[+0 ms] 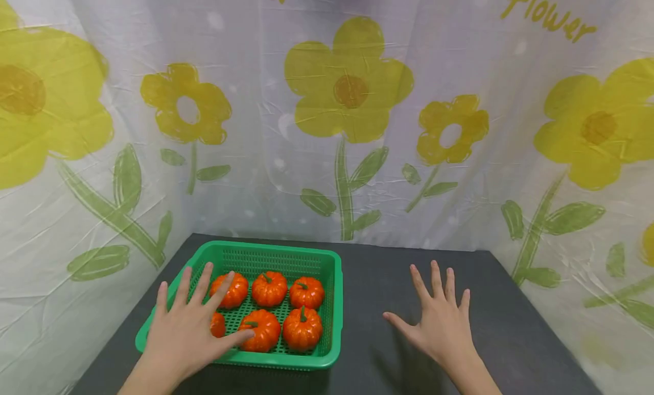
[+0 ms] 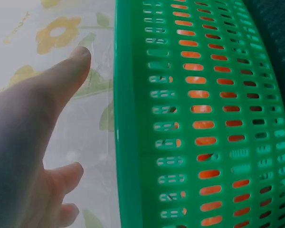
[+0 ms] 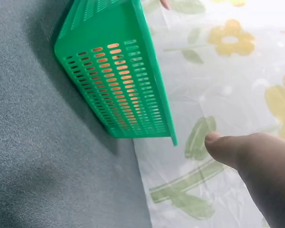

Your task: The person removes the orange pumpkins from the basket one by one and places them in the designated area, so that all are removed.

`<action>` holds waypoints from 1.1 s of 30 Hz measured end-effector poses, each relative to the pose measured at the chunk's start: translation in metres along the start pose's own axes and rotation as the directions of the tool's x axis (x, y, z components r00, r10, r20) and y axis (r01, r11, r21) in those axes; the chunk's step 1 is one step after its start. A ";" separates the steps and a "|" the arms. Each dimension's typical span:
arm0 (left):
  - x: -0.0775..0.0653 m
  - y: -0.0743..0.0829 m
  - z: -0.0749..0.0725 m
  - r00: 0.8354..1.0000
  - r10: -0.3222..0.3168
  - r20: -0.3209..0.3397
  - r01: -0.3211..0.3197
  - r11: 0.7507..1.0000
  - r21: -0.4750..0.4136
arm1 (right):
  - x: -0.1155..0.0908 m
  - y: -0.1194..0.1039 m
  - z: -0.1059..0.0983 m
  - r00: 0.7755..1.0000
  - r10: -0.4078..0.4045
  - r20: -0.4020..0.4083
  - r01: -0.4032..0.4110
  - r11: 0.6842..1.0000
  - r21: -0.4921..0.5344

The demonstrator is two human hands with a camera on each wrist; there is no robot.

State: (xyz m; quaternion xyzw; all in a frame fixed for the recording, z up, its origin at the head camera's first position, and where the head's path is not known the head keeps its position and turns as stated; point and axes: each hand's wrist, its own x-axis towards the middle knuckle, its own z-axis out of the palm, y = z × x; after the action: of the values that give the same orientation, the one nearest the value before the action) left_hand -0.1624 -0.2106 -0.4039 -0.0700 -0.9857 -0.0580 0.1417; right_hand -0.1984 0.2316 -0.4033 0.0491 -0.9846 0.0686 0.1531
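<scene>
A green plastic basket (image 1: pixel 334 304) with slotted walls stands on the dark table and holds several small orange pumpkins (image 1: pixel 302 329). My left hand (image 1: pixel 186 332) is spread above the basket's left front part, fingers straight, holding nothing, and it hides part of the pumpkins there. In the left wrist view, its thumb (image 2: pixel 69 71) shows beside the basket's slotted wall (image 2: pixel 175 118), apart from it. To the right of the basket, my right hand (image 1: pixel 443 327) hovers over the table with its fingers spread and nothing in them. The right wrist view shows its thumb (image 3: pixel 242 149) apart from the basket (image 3: pixel 109 90).
The dark table (image 1: pixel 373 287) reaches to a white curtain (image 1: pixel 245 196) printed with yellow flowers and green leaves, which surrounds it at the back and both sides. A shadow of the right hand falls on the tabletop.
</scene>
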 end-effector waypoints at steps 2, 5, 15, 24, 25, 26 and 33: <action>0.000 -0.004 -0.002 1.000 -0.016 -0.008 0.016 1.000 -0.019 | 0.000 0.001 -0.001 1.000 0.002 0.010 -0.002 1.000 0.015; 0.003 -0.014 -0.008 0.999 -0.050 -0.008 0.050 0.997 -0.057 | 0.001 0.002 -0.001 1.000 0.008 0.031 -0.010 0.998 0.060; -0.001 -0.065 -0.013 0.987 -0.098 -0.126 0.069 0.974 -0.214 | 0.005 0.011 0.009 0.992 0.122 -0.002 -0.116 0.943 0.313; -0.025 -0.109 0.017 0.973 -0.071 -0.219 -0.027 0.909 -0.415 | 0.009 0.007 0.032 0.997 0.068 -0.028 -0.047 0.882 0.469; -0.026 -0.112 0.021 0.974 -0.064 -0.219 -0.036 0.905 -0.423 | 0.010 0.006 0.034 0.997 0.060 -0.038 -0.034 0.876 0.482; -0.027 -0.116 0.025 0.975 -0.057 -0.215 -0.043 0.899 -0.435 | 0.011 0.005 0.036 0.997 0.051 -0.049 -0.021 0.869 0.495; -0.040 -0.132 0.054 0.974 -0.058 -0.221 -0.057 0.874 -0.483 | 0.020 -0.004 0.051 0.994 -0.010 -0.109 0.066 0.850 0.522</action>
State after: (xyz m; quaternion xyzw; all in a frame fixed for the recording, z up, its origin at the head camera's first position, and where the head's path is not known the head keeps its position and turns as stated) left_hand -0.1598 -0.3380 -0.4795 -0.0960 -0.9165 -0.3116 0.2317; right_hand -0.2323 0.2188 -0.4444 0.1050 -0.9183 0.3338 0.1851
